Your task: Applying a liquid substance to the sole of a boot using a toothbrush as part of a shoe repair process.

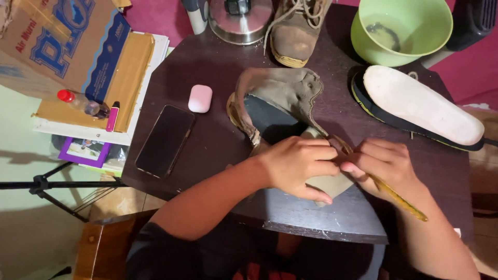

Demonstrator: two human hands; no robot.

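On the dark table [218, 140], near its front edge, lies a brown shoe upper [282, 101] without its sole, opened so that the dark inside shows. Both hands work at its near end. The left hand [298, 166] is closed around the leather and presses it down on the table. The right hand [386, 166] touches the same edge and grips a thin yellowish tool [399, 199] that points toward the person. Behind the hands stand a green bowl [402, 31] and a brown boot [295, 31]. A white sole [423, 106] lies at the right. A black phone [165, 140] and a small pink case [199, 98] lie at the left.
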